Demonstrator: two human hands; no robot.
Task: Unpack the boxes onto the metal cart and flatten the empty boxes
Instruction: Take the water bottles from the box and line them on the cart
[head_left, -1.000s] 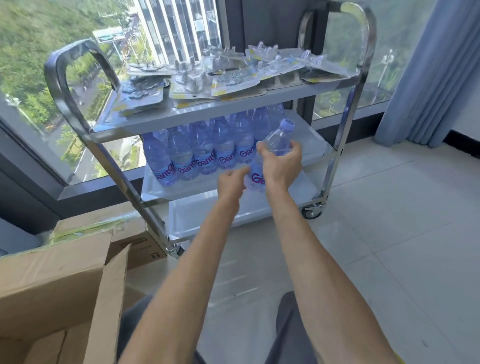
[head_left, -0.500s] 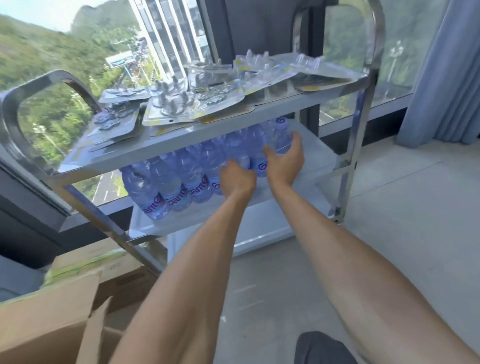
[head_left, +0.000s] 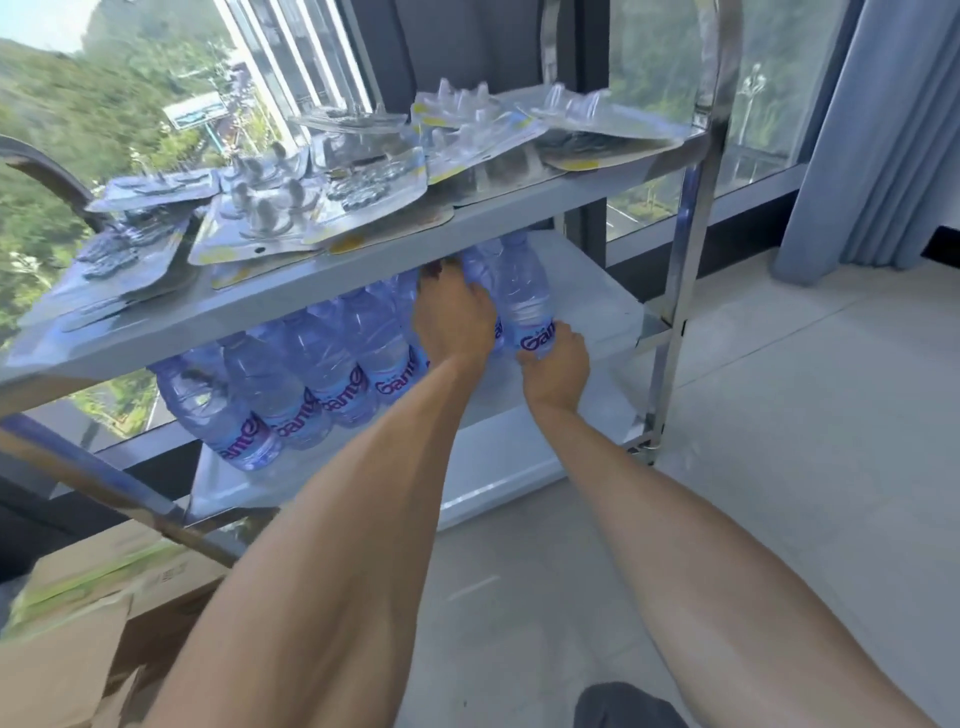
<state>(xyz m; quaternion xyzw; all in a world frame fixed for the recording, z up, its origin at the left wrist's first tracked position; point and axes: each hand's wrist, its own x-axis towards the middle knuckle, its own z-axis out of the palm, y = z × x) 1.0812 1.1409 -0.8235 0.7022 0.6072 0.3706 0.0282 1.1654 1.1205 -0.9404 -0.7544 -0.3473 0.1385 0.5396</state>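
Note:
A three-shelf metal cart (head_left: 363, 280) stands by the window. Its middle shelf carries a row of clear water bottles (head_left: 322, 379) with purple labels. My right hand (head_left: 556, 364) grips the lower part of the rightmost water bottle (head_left: 524, 296), which stands upright on the middle shelf. My left hand (head_left: 452, 317) reaches under the top shelf and rests against the neighbouring bottles, its fingertips hidden. Blister packs (head_left: 358, 187) cover the top shelf. An open cardboard box (head_left: 67, 670) sits at the lower left.
A second cardboard box (head_left: 130, 566) lies on the floor behind the open one, beside the cart's leg. The cart's bottom shelf (head_left: 498, 467) shows bare metal. A blue curtain (head_left: 872, 130) hangs at the right. Pale tiled floor (head_left: 779, 415) spreads to the right.
The bottle held in front of the cart a second ago now stands at the right end of the row on the middle shelf. Both hands have reached further in, and the view has moved closer.

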